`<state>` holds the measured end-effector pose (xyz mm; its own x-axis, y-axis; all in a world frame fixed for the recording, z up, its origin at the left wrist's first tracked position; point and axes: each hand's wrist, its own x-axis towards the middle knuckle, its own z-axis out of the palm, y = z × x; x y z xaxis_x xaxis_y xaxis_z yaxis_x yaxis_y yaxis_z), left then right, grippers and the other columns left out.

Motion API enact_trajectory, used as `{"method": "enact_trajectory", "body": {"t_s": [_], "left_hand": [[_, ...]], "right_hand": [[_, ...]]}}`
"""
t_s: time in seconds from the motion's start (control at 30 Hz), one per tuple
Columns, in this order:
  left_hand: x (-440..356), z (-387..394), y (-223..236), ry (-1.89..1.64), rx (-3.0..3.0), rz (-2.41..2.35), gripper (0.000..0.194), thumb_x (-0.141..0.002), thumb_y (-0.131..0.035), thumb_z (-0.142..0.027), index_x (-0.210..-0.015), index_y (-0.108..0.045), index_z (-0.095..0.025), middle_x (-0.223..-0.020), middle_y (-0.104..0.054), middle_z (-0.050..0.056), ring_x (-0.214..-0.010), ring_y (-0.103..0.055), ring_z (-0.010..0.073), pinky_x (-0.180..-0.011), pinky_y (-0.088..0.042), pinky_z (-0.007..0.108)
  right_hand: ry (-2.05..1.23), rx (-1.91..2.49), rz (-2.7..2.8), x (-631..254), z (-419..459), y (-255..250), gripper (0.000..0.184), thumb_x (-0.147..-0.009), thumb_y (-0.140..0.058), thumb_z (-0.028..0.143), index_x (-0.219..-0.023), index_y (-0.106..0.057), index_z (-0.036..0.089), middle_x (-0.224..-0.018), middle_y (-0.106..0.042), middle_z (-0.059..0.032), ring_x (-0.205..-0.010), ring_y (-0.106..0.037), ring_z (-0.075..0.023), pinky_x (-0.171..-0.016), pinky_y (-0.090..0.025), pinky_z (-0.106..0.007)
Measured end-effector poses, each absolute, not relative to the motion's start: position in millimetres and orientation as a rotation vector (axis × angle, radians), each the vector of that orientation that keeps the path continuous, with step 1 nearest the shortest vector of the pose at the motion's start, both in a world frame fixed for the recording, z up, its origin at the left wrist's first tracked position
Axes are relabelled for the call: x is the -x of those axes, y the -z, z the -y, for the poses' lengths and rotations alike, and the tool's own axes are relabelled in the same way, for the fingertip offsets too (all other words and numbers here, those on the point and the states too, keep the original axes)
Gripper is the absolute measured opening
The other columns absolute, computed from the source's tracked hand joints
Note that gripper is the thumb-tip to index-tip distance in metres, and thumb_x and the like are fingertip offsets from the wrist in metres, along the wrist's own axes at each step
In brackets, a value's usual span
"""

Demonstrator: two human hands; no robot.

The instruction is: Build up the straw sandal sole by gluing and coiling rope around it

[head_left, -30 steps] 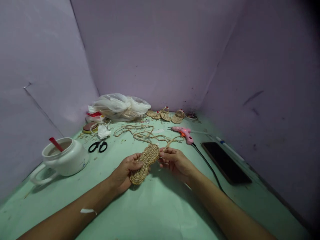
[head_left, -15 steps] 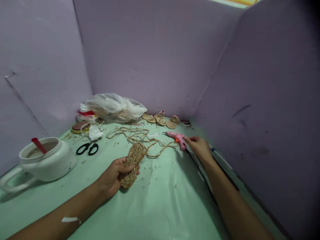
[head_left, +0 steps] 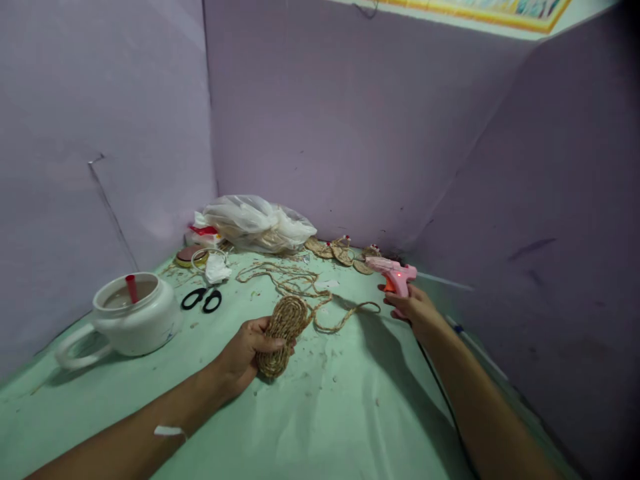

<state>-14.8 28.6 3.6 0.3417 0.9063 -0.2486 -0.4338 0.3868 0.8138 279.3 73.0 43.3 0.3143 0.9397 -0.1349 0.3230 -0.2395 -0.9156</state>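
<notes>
The left hand (head_left: pixel 245 353), fingers and thumb closed round a sole-shaped coil of braided fibre (head_left: pixel 287 320), is right of a white mug (head_left: pixel 145 328). Farther right of the mug, the right hand (head_left: pixel 417 310) grips a pink hot-glue gun (head_left: pixel 396 270) by its handle. Braided cord (head_left: pixel 330 330) and black scissor handles (head_left: pixel 202 292) also lie right of the mug.

Count two hands: left hand (head_left: pixel 245 357), right hand (head_left: pixel 414 309). Get one sole (head_left: pixel 283 337), one glue gun (head_left: pixel 393 268), one glue stick (head_left: pixel 445 281), one power cord (head_left: pixel 443 395). Can't number strands of rope (head_left: pixel 340 327), too tangled. Tally one mug (head_left: pixel 140 330), one red stick (head_left: pixel 131 288), one pair of scissors (head_left: pixel 205 306), one bag (head_left: pixel 260 223), one pen (head_left: pixel 479 349), one picture frame (head_left: pixel 480 18). Log at least three sandals (head_left: pixel 343 256); bunched together, can't fix exact total.
</notes>
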Motion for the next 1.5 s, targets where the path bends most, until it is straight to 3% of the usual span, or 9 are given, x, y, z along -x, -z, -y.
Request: {"method": "enact_trajectory", "body": {"t_s": [0.07, 0.17, 0.27, 0.43, 0.6, 1.13, 1.5], "left_hand": [[14.4, -29.3, -3.6, -0.981, -0.721, -0.816, 0.030, -0.043, -0.077, -0.012, -0.072, -0.070, -0.008, -0.063, -0.069, 0.008, -0.057, -0.061, 0.0157, -0.056, -0.044, 0.025], [13.6, -28.5, -4.2, -0.960, -0.758, -0.832, 0.031, -0.042, -0.078, -0.014, -0.072, -0.069, -0.008, -0.062, -0.069, 0.008, -0.055, -0.060, 0.0158, -0.054, -0.043, 0.025], [13.5, -27.7, -5.0, -0.942, -0.763, -0.838, 0.032, -0.042, -0.078, -0.015, -0.072, -0.069, -0.009, -0.061, -0.068, 0.008, -0.055, -0.060, 0.0156, -0.053, -0.043, 0.025], [14.7, -28.4, -4.2, -0.938, -0.758, -0.831, 0.034, -0.043, -0.079, -0.015, -0.074, -0.069, -0.009, -0.063, -0.069, 0.007, -0.055, -0.060, 0.0151, -0.056, -0.045, 0.025], [17.0, -28.9, -1.2, -0.925, -0.772, -0.805, 0.035, -0.044, -0.081, -0.017, -0.076, -0.069, -0.010, -0.064, -0.069, 0.007, -0.055, -0.060, 0.0143, -0.055, -0.044, 0.023], [17.2, -29.9, -1.8, -0.930, -0.795, -0.795, 0.028, -0.047, -0.080, -0.014, -0.072, -0.068, -0.009, -0.065, -0.067, 0.007, -0.056, -0.059, 0.0163, -0.056, -0.045, 0.027], [16.4, -30.0, -3.1, -0.914, -0.784, -0.827, 0.033, -0.043, -0.082, -0.016, -0.072, -0.070, -0.010, -0.066, -0.068, 0.006, -0.056, -0.060, 0.0154, -0.056, -0.046, 0.026]], "right_hand": [[-1.019, 1.564, 1.185, -270.2, -47.2, -49.1, 0.036, -0.077, -0.060, 0.030, -0.112, -0.054, 0.023, -0.118, -0.061, -0.0061, -0.088, -0.062, -0.0163, -0.059, -0.046, -0.022], [-1.185, 1.203, 1.186, -254.8, -15.6, -50.4, 0.043, -0.067, -0.069, 0.039, -0.105, -0.059, 0.021, -0.111, -0.065, -0.0105, -0.074, -0.060, -0.0170, -0.054, -0.041, -0.024], [-1.150, 1.116, 1.216, -244.4, -0.6, -46.2, 0.040, -0.062, -0.075, 0.041, -0.093, -0.063, 0.019, -0.088, -0.067, -0.0065, -0.055, -0.047, -0.0110, -0.050, -0.035, -0.025], [-1.195, 1.106, 1.376, -245.6, 2.7, -40.0, 0.037, -0.068, -0.070, 0.050, -0.085, -0.066, 0.018, -0.059, -0.051, 0.0008, -0.052, -0.039, -0.0112, -0.048, -0.030, -0.024], [-1.126, 1.100, 1.502, -249.1, 2.6, -34.6, 0.045, -0.081, -0.052, 0.057, -0.087, -0.067, 0.016, -0.055, -0.047, 0.0008, -0.051, -0.037, -0.0114, -0.048, -0.028, -0.025], [-1.021, 1.101, 1.561, -241.4, 4.4, -32.9, 0.044, -0.081, -0.052, 0.058, -0.075, -0.063, 0.016, -0.054, -0.044, 0.0022, -0.048, -0.036, -0.0096, -0.045, -0.029, -0.024], [-1.013, 1.106, 1.565, -241.3, 4.0, -33.5, 0.044, -0.081, -0.051, 0.059, -0.074, -0.062, 0.017, -0.053, -0.043, 0.0027, -0.047, -0.035, -0.0098, -0.045, -0.028, -0.024]]}}
